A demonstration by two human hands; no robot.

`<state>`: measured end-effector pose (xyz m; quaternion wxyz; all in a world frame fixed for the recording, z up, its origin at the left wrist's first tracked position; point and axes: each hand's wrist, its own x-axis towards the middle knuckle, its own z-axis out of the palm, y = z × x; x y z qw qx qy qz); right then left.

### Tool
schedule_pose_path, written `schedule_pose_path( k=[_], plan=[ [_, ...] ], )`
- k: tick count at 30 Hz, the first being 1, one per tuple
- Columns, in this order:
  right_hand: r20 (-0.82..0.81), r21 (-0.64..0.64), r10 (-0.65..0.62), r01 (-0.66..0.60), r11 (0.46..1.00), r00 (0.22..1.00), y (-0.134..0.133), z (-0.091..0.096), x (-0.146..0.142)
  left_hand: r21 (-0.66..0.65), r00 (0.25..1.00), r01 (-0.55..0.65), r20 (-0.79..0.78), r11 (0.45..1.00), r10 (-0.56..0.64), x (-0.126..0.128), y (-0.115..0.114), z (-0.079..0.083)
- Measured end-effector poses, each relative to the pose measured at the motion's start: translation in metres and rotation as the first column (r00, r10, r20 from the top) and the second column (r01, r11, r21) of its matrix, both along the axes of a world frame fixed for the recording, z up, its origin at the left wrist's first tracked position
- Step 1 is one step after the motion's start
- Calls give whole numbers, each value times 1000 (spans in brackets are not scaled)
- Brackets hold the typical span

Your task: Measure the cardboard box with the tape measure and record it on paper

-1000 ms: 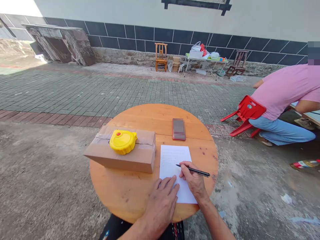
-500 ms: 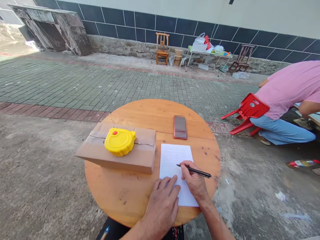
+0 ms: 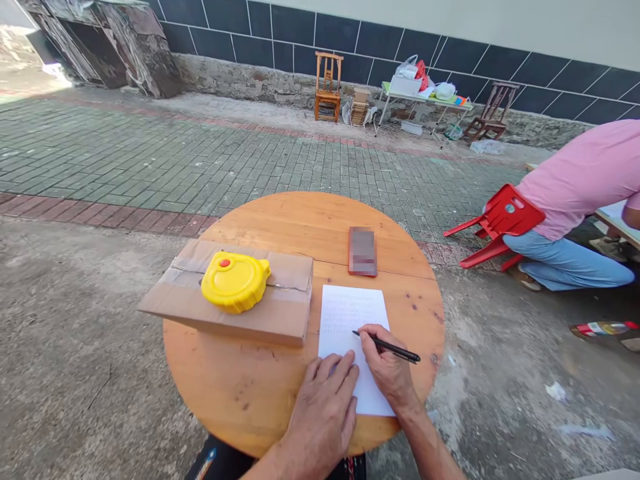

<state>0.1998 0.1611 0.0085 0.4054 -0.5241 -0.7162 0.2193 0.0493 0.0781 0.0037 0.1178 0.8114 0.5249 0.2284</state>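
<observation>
A round wooden table (image 3: 250, 387) stands in front of me. My right hand (image 3: 387, 370) grips a black pen (image 3: 387, 347) with its tip on a white sheet of paper (image 3: 350, 313). My left hand (image 3: 323, 413) lies flat with fingers stretched out, pressing the sheet's lower left corner. Left of the paper sits a taped cardboard box (image 3: 280, 313) with a yellow tape measure (image 3: 234, 281) on top. A small dark reddish block (image 3: 363, 251) lies beyond the paper.
A person in a pink shirt (image 3: 580, 177) crouches at the right beside a tipped red plastic chair (image 3: 500, 223). Along the far wall stand a wooden chair (image 3: 329, 87), a cluttered folding table (image 3: 425, 100) and old boards. Concrete and brick paving surround the table.
The camera has tilted down slightly, so the scene sits higher. Both hands stay on the paper; the pen has barely shifted.
</observation>
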Motion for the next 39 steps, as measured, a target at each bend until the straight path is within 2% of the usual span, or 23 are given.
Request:
schedule_pose_path(
  k=[11, 21, 27, 39],
  plan=[
    [26, 19, 17, -17, 1000, 1000, -1, 1, 0, -30, 1000, -2, -3, 1000, 2, 1, -1, -1],
    [27, 26, 30, -31, 999, 999, 0, 5, -1, -72, 1000, 18, 13, 997, -17, 0, 0, 5],
    [26, 34, 32, -32, 999, 999, 0, 5, -1, -52, 1000, 5, 29, 999, -3, 2, -1, 3],
    [6, -19, 12, -12, 1000, 1000, -1, 5, -1, -68, 1000, 9, 10, 998, -8, 0, 0, 7]
  ],
)
